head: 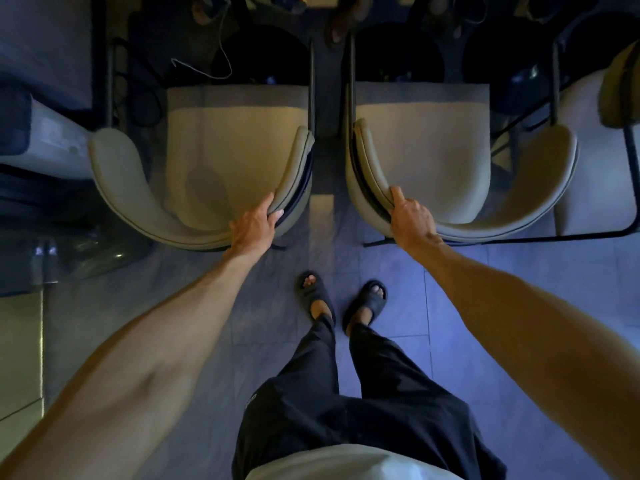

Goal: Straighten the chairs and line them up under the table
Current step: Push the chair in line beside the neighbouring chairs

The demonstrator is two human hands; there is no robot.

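Clamped tight, L hand (254,225) on L chair (235,143) back, R hand (412,216) on R chair (422,147) back: push both fwd evenly, backs level.

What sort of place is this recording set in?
Likely a home dining area: two matching padded chairs side by side, a tiled floor, and the person in slippers.

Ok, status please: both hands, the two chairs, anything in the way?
Left hand grips curved back of left beige padded chair. Right hand grips back of right beige padded chair. Chairs side by side, narrow gap. Another beige chair close on far right.
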